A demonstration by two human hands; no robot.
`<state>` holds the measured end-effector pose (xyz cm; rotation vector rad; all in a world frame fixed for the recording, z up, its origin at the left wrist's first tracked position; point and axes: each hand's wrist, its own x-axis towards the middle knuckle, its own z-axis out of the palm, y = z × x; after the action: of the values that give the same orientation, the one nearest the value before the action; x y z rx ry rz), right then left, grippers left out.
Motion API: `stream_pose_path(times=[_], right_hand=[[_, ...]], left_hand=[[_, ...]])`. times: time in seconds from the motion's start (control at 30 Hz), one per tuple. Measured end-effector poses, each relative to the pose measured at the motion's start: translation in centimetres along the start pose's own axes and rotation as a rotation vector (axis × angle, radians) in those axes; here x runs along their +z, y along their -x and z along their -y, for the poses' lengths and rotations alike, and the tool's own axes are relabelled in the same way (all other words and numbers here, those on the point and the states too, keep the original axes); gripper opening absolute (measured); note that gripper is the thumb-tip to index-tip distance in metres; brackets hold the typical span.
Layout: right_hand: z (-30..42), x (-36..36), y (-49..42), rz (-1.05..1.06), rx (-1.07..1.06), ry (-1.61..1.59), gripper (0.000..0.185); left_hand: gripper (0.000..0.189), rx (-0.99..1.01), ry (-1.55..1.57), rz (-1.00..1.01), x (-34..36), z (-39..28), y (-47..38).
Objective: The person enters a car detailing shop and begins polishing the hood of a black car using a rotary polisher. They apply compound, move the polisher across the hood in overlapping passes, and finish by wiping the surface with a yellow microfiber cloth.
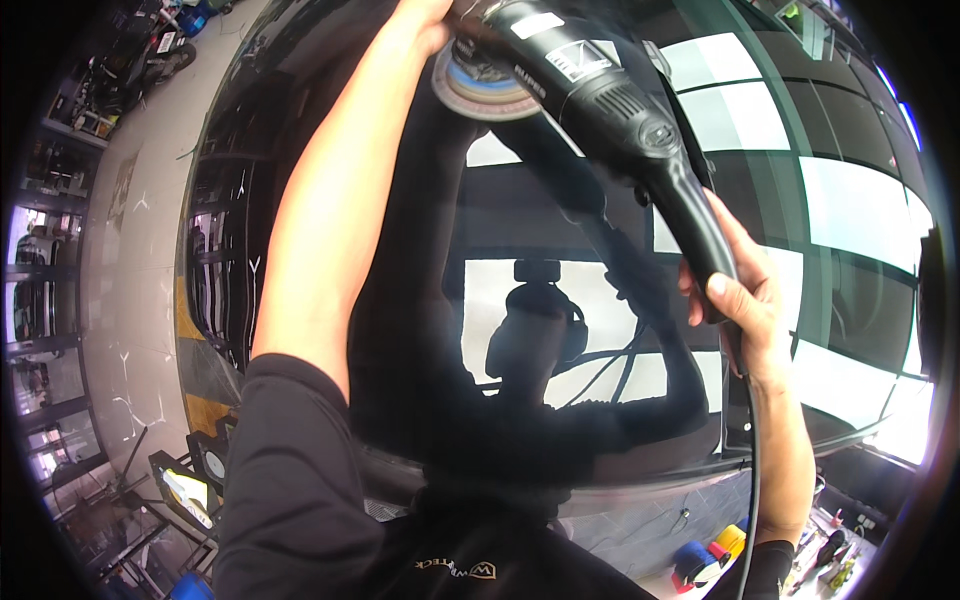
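Note:
A black Rupes polishing machine (600, 90) lies diagonally over a glossy black car panel (547, 225), which mirrors the person and ceiling light panels. My right hand (739, 300) is wrapped around the rear handle. At the top edge my left hand (424, 22) is at the head end of the polisher, its fingers partly cut off by the frame and partly hidden. Beneath the head, the round pad (487, 97) with a blue ring is against or just above the panel; the contact cannot be told. A black cord (752, 480) runs from the handle down past my right forearm.
Left of the car is a pale tiled floor (135, 247). A black rack or cart (187, 480) with a yellow-labelled item stands at lower left. At lower right are blue and yellow items (697, 562) and assorted supplies. A motorcycle (161, 67) appears at upper left.

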<state>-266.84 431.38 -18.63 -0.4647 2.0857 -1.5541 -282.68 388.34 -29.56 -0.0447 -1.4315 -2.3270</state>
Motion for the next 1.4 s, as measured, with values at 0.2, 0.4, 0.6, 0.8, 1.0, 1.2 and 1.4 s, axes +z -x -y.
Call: stream_pose_path(times=[0.2,0.4,0.6,0.8,1.0,1.2,1.4], right_hand=[[-2.0,-1.9,6.6,0.121,0.104,-0.201,0.082],[-3.2,-1.1,14.6,0.261,0.126,-0.095,0.078],[-5.0,-0.6,23.1,0.314,0.241,-0.077,0.078],[-5.9,-3.7,30.3,0.302,0.18,-0.043,0.081],[-6.4,-7.6,31.9,0.212,0.285,-0.158,0.083],[-5.7,-8.1,25.8,0.181,0.201,-0.105,0.082],[-4.0,-7.3,16.0,0.115,0.087,-0.103,0.084]], left_hand=[[0.019,-0.121,-0.023,-0.198,2.7,-2.2,9.9],[0.016,-0.113,-0.004,-0.298,4.6,-4.9,22.9],[0.017,-0.174,-0.079,-0.403,7.1,-6.8,33.3],[0.016,-0.163,-0.014,-0.44,11.9,-6.1,40.2],[0.017,-0.111,-0.006,-0.37,16.9,-3.6,39.2],[0.018,-0.105,-0.029,-0.282,15.2,-2.4,30.5],[0.018,-0.128,0.017,-0.214,11.8,-1.3,18.2]])
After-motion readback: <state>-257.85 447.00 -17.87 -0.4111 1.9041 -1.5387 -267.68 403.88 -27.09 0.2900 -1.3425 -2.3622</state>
